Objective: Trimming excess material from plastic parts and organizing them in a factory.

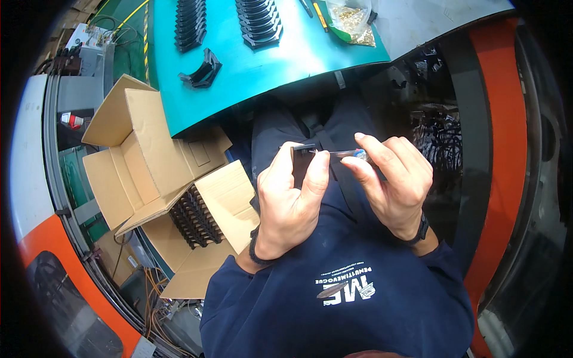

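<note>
Above my lap, my left hand (287, 206) grips a small black plastic part (302, 166) between thumb and fingers. My right hand (401, 179) pinches a thin metal blade (341, 154) with a bluish patch near the fingertips. Its tip reaches the black part beside my left thumb; whether it touches cannot be made out. Most of the blade's held end is hidden by my right fingers. On the green table ahead, a loose pair of curved black parts (203, 70) lies near two stacked rows of similar black parts (258, 22).
The green tabletop (262, 68) ends just beyond my knees. Open cardboard boxes (146, 137) stand at my left, the lower one holding stacked black parts (196, 219). A clear bag of small brass-coloured pieces (355, 24) and a yellow-orange pen-like tool (320, 17) lie at the far right.
</note>
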### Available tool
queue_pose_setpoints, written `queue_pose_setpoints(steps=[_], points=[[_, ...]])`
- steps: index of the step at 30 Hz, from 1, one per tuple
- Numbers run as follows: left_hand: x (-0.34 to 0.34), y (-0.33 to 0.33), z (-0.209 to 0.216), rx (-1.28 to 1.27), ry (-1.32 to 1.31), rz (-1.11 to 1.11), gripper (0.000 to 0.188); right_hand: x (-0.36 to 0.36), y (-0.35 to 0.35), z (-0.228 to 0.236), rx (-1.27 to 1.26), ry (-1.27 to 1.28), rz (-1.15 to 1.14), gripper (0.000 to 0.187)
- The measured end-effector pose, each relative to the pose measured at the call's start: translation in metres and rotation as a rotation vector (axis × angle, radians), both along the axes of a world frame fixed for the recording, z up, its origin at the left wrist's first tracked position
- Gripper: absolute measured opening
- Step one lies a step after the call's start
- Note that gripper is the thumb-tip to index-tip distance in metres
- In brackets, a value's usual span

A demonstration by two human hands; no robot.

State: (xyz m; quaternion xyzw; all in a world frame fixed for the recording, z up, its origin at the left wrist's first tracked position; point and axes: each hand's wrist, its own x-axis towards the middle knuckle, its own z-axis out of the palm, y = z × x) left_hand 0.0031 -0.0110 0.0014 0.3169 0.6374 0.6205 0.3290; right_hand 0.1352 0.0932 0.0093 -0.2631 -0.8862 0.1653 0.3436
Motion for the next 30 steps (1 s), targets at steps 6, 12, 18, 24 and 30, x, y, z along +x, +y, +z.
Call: queue_pose_setpoints(steps=[6,12,18,24,30], points=[[0.001,0.001,0.000,-0.027,0.005,0.008,0.016,0.000,0.000,-0.001,0.007,-0.004,-0.008,0.033],[0.000,0.002,-0.002,-0.039,0.034,0.000,0.016,0.001,0.001,-0.003,0.007,-0.003,-0.017,0.033],[0.001,0.003,-0.001,-0.053,0.006,-0.004,0.018,0.001,0.001,-0.002,-0.020,0.002,-0.021,0.032],[0.000,0.004,0.004,0.009,-0.217,0.004,0.026,0.007,0.001,-0.001,-0.189,0.033,-0.066,0.028],[-0.005,0.005,0.003,0.079,-0.365,0.013,0.023,0.013,0.002,-0.007,-0.276,0.034,-0.105,0.025]])
